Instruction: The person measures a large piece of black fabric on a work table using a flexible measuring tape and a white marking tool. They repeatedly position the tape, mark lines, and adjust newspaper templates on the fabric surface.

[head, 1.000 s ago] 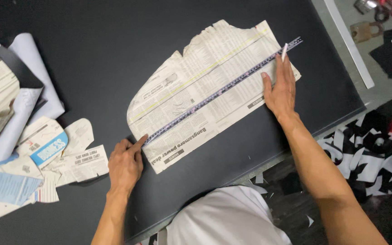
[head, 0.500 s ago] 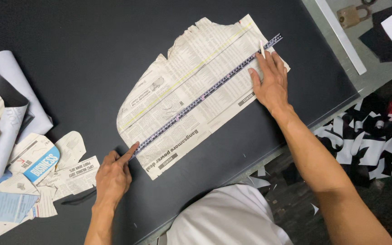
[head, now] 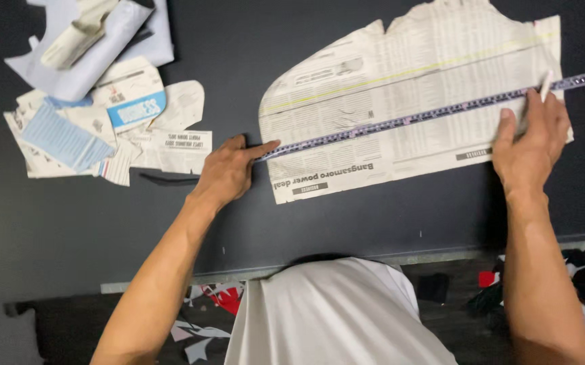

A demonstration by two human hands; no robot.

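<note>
A newspaper sheet cut into a curved pattern piece (head: 401, 88) lies flat on the dark table (head: 103, 230). A measuring tape (head: 401, 122) is stretched across it from lower left to upper right. My left hand (head: 228, 169) pins the tape's left end with thumb and forefinger at the paper's left edge. My right hand (head: 529, 138) presses the tape's right end flat on the paper and holds a thin white stick, perhaps chalk (head: 546, 84), between its fingers.
A heap of cut newspaper scraps and light blue paper (head: 96, 101) lies at the table's left. A thin dark strip (head: 167, 178) rests beside it. Red, white and black fabric scraps (head: 576, 284) litter the floor below the table edge.
The view has shifted so the paper and tape now lie more level across the frame. Both hands stay on the tape's ends, holding it stretched.
</note>
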